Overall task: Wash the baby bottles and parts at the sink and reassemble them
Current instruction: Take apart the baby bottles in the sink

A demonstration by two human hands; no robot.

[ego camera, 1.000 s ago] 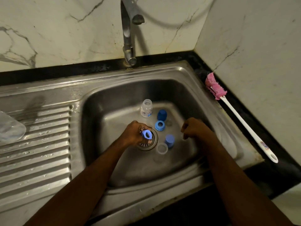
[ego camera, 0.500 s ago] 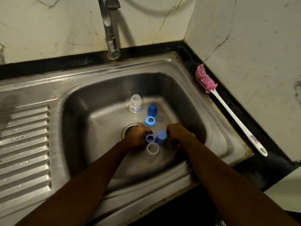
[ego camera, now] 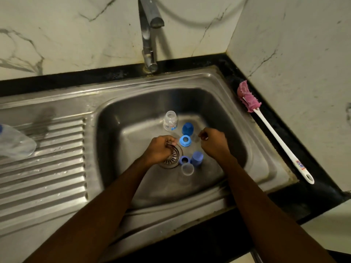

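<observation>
In the steel sink (ego camera: pixel 252 141) stand a clear baby bottle (ego camera: pixel 170 121), a blue cap (ego camera: pixel 187 128) and a blue screw ring (ego camera: pixel 185 140). Nearer me lie a smaller blue ring (ego camera: pixel 184 160), a lilac-blue cap (ego camera: pixel 197 158) and a clear bottle (ego camera: pixel 187 169) with its mouth up. A faint clear part (ego camera: pixel 194 137) sits right of the screw ring. My left hand (ego camera: pixel 161 149) hovers over the drain (ego camera: pixel 173 158) with fingers curled; nothing shows in it. My right hand (ego camera: pixel 214 143) has curled fingertips close to the clear part, and I see nothing held.
The tap (ego camera: pixel 150 35) rises behind the basin. A pink bottle brush (ego camera: pixel 248 97) with a white handle lies on the black counter at the right. The ribbed drainboard (ego camera: pixel 47 158) is on the left, with a clear plastic bottle (ego camera: pixel 15 143) lying on it.
My left hand has let go of the small blue ring, which now lies beside the lilac-blue cap, and moved back over the drain. My right hand moved away toward the screw ring.
</observation>
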